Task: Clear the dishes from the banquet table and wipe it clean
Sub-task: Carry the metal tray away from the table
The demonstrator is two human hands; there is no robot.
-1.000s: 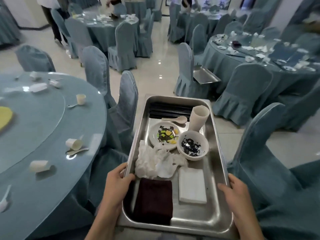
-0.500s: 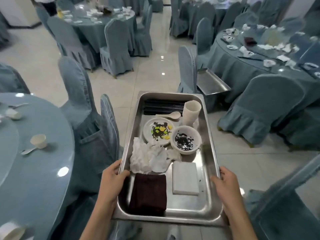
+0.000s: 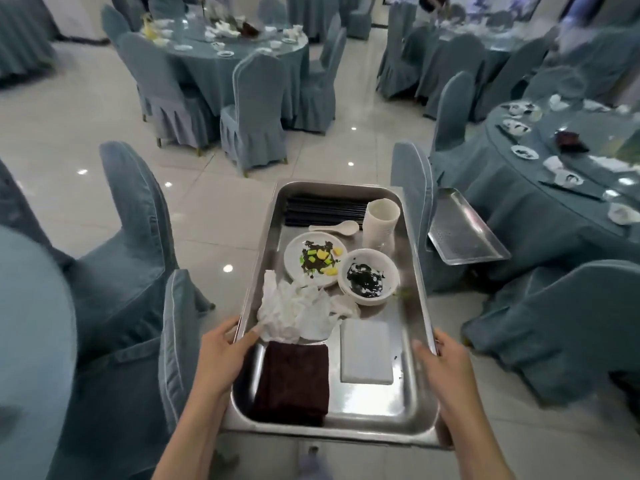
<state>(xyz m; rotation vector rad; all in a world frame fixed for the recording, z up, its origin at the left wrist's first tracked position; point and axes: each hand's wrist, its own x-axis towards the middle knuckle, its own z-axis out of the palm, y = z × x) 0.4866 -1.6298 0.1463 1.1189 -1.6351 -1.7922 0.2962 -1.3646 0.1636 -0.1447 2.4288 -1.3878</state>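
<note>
Mid-hall, tray (image 3: 410,403) seemingly bridges left hand (image 3: 221,355), right hand (image 3: 446,362).

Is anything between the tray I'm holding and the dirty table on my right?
Yes. A covered chair stands just beyond the tray's right rim, with a second tray on its seat; another chair sits nearer. The table lies behind both.
</note>
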